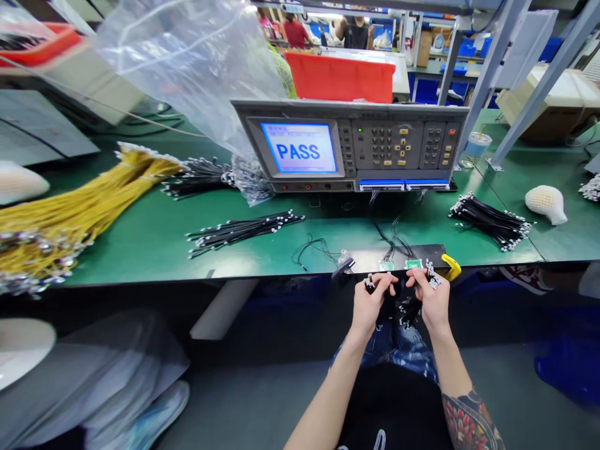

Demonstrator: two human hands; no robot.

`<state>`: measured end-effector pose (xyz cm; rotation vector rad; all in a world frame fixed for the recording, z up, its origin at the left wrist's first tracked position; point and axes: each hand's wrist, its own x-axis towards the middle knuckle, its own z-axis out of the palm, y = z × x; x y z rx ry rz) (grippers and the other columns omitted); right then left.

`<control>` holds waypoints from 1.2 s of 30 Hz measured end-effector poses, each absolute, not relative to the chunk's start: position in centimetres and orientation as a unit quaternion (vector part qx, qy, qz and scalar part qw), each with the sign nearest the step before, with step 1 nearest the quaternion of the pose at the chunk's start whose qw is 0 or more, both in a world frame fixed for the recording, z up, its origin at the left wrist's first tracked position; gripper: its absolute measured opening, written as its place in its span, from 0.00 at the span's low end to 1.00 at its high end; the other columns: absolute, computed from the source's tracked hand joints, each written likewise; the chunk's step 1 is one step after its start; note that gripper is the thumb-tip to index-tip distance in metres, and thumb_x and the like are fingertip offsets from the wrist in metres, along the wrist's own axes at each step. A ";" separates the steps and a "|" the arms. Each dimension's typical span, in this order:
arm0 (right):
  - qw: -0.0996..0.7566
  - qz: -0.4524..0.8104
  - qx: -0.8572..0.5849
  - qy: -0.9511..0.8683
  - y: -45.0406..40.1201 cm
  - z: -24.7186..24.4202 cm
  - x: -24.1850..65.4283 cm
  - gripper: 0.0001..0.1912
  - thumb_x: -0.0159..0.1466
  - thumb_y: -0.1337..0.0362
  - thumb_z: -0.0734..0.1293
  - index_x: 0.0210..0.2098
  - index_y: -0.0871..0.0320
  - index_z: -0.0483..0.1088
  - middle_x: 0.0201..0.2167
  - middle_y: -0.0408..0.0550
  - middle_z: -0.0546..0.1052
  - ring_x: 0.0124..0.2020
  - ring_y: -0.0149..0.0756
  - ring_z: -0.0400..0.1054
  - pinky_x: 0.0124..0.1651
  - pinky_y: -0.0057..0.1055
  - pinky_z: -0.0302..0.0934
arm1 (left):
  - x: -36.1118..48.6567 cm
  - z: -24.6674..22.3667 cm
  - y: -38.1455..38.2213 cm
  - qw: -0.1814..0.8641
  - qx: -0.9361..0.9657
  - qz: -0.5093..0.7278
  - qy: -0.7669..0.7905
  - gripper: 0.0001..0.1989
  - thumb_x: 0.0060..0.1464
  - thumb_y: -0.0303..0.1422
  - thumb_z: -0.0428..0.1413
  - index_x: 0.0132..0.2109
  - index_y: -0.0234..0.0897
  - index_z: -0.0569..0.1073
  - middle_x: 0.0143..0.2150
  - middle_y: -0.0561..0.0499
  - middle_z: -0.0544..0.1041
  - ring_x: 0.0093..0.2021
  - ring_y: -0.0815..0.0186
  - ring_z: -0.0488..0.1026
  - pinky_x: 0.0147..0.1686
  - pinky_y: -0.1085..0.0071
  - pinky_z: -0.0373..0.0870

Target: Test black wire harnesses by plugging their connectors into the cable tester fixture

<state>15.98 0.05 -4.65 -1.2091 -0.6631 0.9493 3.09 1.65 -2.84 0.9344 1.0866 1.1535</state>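
Near the bench's front edge, my left hand (374, 299) is closed on black cables with white connectors (369, 284), its fingertips just below a small green circuit board (386, 266). My right hand (432, 296) is closed on a bunch of black cables with white connectors (432, 275), fingertips close to a second green board (413, 264). Both boards sit on a dark bar (434, 253) and have black wires (382, 234) running up to a grey tester (407, 147). The tester's screen (299, 150) reads PASS. More black cables hang below my right hand.
Black cable bundles (241, 230) (492, 220) lie on the green bench (154, 240), left and right. Yellow cables (98, 197) are at far left. A yellow-handled tool (451, 267) sits at the bar's right end. Behind are a red bin (341, 76), a plastic bag and a cup (478, 145).
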 end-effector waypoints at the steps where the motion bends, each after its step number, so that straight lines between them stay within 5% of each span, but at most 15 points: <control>1: 0.668 0.428 -0.532 -0.296 0.1 -4.8 16.2 0.23 0.59 0.45 0.77 0.31 0.62 0.81 0.20 0.46 0.78 0.15 0.23 0.48 0.19 0.27 0.40 | 3.1 -2.9 1.8 0.598 0.406 0.502 0.475 0.21 0.49 0.49 0.67 0.31 0.32 0.83 0.20 0.55 0.72 0.16 0.77 0.51 0.19 0.73 0.42; 10: 0.655 0.446 -0.530 -0.301 0.1 -5.5 16.8 0.23 0.59 0.45 0.78 0.33 0.62 0.83 0.22 0.49 0.80 0.14 0.22 0.49 0.18 0.27 0.39 | 3.3 -2.9 1.6 0.534 0.424 0.516 0.519 0.17 0.55 0.46 0.64 0.30 0.35 0.82 0.22 0.51 0.76 0.22 0.67 0.69 0.24 0.71 0.62; 20: 0.653 0.463 -0.530 -0.281 -0.4 -5.5 17.2 0.27 0.56 0.42 0.79 0.33 0.63 0.83 0.22 0.51 0.81 0.13 0.22 0.49 0.16 0.26 0.39 | 3.7 -3.0 1.8 0.521 0.422 0.530 0.519 0.20 0.55 0.47 0.64 0.26 0.36 0.80 0.23 0.49 0.78 0.25 0.64 0.73 0.29 0.68 0.67; 26: 0.621 0.524 -0.503 -0.295 0.0 -5.1 17.3 0.28 0.54 0.41 0.80 0.31 0.63 0.81 0.21 0.51 0.80 0.12 0.20 0.48 0.15 0.25 0.40 | 2.3 -2.6 2.0 0.555 0.449 0.496 0.494 0.20 0.50 0.49 0.68 0.26 0.34 0.81 0.19 0.53 0.71 0.21 0.69 0.64 0.22 0.72 0.57; 30: 0.601 0.565 -0.474 -0.307 -0.5 -4.0 17.5 0.28 0.55 0.40 0.79 0.24 0.59 0.74 0.11 0.40 0.68 0.12 0.22 0.47 0.15 0.24 0.41 | 1.3 -1.9 1.4 0.627 0.427 0.464 0.458 0.23 0.47 0.50 0.70 0.24 0.33 0.79 0.17 0.58 0.63 0.18 0.76 0.52 0.19 0.75 0.44; 34: 0.635 0.544 -0.441 -0.327 -2.0 -3.1 18.7 0.25 0.61 0.43 0.78 0.24 0.56 0.71 0.11 0.36 0.60 0.22 0.33 0.67 0.28 0.28 0.64 | 0.2 -1.0 0.8 0.694 0.341 0.484 0.409 0.28 0.46 0.55 0.70 0.35 0.30 0.82 0.22 0.60 0.64 0.17 0.82 0.43 0.18 0.77 0.38; 36: 0.635 0.540 -0.440 -0.335 -3.0 -3.2 19.3 0.24 0.64 0.43 0.76 0.27 0.55 0.71 0.12 0.33 0.57 0.20 0.32 0.65 0.30 0.29 0.65 | -0.1 -0.7 0.7 0.715 0.306 0.496 0.386 0.29 0.46 0.55 0.71 0.37 0.29 0.82 0.22 0.60 0.64 0.17 0.83 0.41 0.17 0.78 0.37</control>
